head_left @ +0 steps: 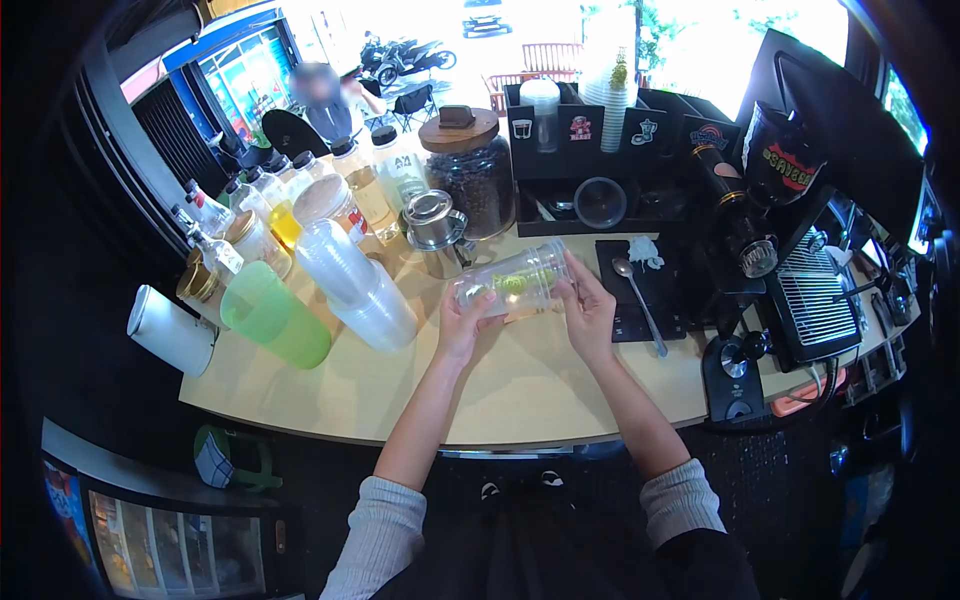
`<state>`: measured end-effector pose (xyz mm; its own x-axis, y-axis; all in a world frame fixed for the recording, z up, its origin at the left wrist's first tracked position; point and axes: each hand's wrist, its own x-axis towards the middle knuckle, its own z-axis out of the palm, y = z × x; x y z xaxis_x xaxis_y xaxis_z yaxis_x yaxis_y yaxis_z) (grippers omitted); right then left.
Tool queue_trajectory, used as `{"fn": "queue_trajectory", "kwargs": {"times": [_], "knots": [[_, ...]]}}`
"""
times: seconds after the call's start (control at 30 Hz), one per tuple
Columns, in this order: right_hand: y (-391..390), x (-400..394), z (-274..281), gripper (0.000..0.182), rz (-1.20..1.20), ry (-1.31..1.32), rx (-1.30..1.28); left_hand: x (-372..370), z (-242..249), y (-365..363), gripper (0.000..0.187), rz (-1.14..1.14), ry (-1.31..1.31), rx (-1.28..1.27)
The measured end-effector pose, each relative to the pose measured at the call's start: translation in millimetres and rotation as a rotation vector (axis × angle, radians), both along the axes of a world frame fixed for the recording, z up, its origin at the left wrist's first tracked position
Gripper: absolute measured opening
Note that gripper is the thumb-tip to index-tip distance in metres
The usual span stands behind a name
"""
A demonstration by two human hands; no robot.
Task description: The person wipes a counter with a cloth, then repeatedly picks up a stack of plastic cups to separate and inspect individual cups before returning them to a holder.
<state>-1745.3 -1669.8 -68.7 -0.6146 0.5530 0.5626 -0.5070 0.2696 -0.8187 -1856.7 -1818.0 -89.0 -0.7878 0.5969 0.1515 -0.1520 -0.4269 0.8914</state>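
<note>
Both hands hold clear plastic cups (515, 282), nested and lying on their side above the wooden counter, with a green print on the wall. My left hand (467, 318) is closed round the base end, thumb on the near side. At the rim end, my right hand (588, 305) grips with its fingers. Just left of the cups stands a metal drip filter (434, 222) on a metal cup. Stacks of clear lids (372, 305) lean farther left. To the right, a spoon (643, 308) and a crumpled white tissue (646, 252) rest on a black mat.
Green cups (277, 315), bottles and jars line the counter's left side. A coffee bean jar (468, 180) and a black organizer (560, 130) with stacked cups stand behind. A grinder (745, 240) and a drip tray (815, 300) are right. A seated person (335, 115) is beyond the counter.
</note>
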Motion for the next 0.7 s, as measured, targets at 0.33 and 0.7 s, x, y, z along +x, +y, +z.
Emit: {"fn": "queue_trajectory", "kwargs": {"times": [0.33, 0.7], "knots": [[-2, -2, -3, 0.037, -0.053, 0.022, 0.056, 2, -3, 4, 0.046, -0.007, -0.015, 0.007], [-8, 3, 3, 0.04, 0.024, -0.061, -0.008, 5, -5, 7, 0.05, 0.018, -0.023, -0.007]]}}
